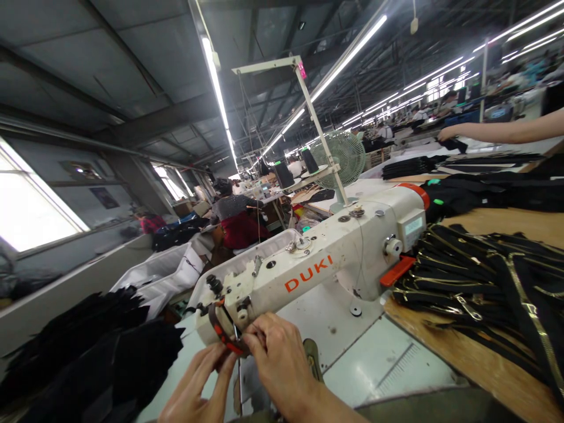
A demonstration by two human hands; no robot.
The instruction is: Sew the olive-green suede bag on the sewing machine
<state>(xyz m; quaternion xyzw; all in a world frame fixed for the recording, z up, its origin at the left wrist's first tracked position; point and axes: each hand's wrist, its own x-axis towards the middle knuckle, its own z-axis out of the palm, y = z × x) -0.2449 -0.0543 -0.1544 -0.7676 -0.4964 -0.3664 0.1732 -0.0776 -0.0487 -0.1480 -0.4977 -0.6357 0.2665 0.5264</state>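
Observation:
A white sewing machine (308, 270) with orange "DUKI" lettering stands before me, its head end at the lower left. At the needle area under that head, my left hand (200, 385) is closed in a pinch. My right hand (279, 355) pinches close beside it from the right, fingers bent. What lies between the fingertips is too small to make out. An orange and dark strip (225, 336) runs around the machine head just above the fingers. A dark olive, elongated object (312, 357) lies on the machine bed by my right hand.
Black zippers with gold teeth (480, 294) are heaped on a wooden board at right. Black fabric pieces (97, 364) pile up at left. Behind stand thread cones (284, 174) and a fan (346, 161). Another person's arm (506, 132) reaches in from the right.

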